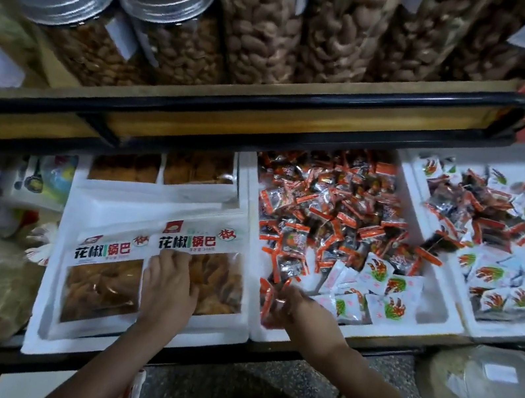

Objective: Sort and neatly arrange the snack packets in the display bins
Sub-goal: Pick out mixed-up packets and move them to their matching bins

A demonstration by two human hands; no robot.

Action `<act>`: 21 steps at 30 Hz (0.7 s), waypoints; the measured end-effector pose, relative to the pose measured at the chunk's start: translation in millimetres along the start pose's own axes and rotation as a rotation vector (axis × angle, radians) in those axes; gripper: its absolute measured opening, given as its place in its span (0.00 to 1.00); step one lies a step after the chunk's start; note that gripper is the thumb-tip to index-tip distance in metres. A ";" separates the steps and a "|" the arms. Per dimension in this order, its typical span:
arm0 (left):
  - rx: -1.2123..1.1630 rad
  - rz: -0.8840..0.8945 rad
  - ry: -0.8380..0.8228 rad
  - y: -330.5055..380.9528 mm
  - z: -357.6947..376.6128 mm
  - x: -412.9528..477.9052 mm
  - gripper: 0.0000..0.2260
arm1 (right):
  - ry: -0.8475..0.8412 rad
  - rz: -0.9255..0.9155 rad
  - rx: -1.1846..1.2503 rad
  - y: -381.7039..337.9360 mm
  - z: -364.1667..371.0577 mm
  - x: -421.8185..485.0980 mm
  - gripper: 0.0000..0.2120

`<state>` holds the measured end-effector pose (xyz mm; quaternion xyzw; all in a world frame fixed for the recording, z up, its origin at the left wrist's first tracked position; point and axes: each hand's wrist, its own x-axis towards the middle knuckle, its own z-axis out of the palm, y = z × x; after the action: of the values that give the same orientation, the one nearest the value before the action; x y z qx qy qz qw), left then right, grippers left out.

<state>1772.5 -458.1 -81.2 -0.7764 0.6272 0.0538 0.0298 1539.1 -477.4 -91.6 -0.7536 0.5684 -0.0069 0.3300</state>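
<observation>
Nearest, the left hand (170, 287) lay flat, fingers straight, on a large crisp bag (212, 260) in the left foam bin (138, 348) — likely squaring it. The bag's long axis ran away from the person, header at the far end. The right hand (297, 312) gripped a few orange-red packets (267, 298) at the middle bin's (300, 339) near edge, probably separating them from the white packets (378, 287) just beyond.

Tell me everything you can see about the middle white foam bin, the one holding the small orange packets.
The middle white foam bin is a rectangular, thick-walled box, seemingly polystyrene, set between two similar bins. Loose small orange-and-silver packets fill its far part; white packets printed red and green lie near-right. The right hand reaches over its near wall and appears to grip some orange packets.
</observation>
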 end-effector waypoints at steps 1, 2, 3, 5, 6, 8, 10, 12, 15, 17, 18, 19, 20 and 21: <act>0.029 0.008 -0.017 9.2 2.1 2.2 0.23 | 0.019 -0.004 -0.029 10.2 -8.4 -2.0 0.16; 0.042 0.024 -0.024 21.3 3.2 4.2 0.21 | 0.037 -0.003 -0.056 21.6 -17.5 -4.3 0.15; 0.032 0.053 -0.021 36.1 2.2 5.4 0.18 | 0.050 0.003 -0.076 34.6 -26.9 -7.1 0.14; -0.002 0.101 -0.043 70.7 0.2 7.9 0.14 | 0.076 0.024 -0.094 64.1 -46.5 -12.2 0.14; -0.018 0.119 -0.067 90.5 -0.3 9.2 0.14 | 0.089 0.035 -0.092 80.3 -56.6 -15.5 0.15; -0.021 0.179 -0.085 133.7 -2.3 11.2 0.14 | 0.108 0.057 -0.094 115.1 -75.8 -23.2 0.15; 0.012 0.241 -0.092 175.1 2.3 14.9 0.19 | 0.101 0.069 -0.127 150.6 -95.3 -31.0 0.16; 0.020 0.281 -0.088 215.0 6.9 17.3 0.25 | 0.093 0.086 -0.138 184.3 -112.1 -38.5 0.17; -0.068 0.273 -0.178 268.1 19.6 16.5 0.21 | 0.096 0.095 -0.122 228.5 -131.4 -46.8 0.18; -0.129 0.263 -0.241 291.4 36.3 19.8 0.19 | 0.074 0.098 -0.092 250.3 -137.8 -47.3 0.19; -0.155 0.257 -0.280 300.0 43.1 21.9 0.20 | 0.058 0.102 -0.080 257.6 -139.7 -46.8 0.20; -0.188 0.252 -0.318 306.4 51.4 23.8 0.22 | 0.040 0.099 -0.069 263.6 -140.2 -45.5 0.21; -0.214 0.245 -0.369 311.7 58.2 26.1 0.24 | 0.025 0.087 -0.058 267.6 -139.4 -44.2 0.22; -0.246 0.232 -0.418 315.3 65.5 28.3 0.26 | 0.005 0.074 -0.039 269.9 -137.2 -42.7 0.23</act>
<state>1467.2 -544.8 -142.9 -0.6691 0.6811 0.2917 0.0575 1241.1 -544.5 -105.1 -0.7384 0.5967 0.0147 0.3138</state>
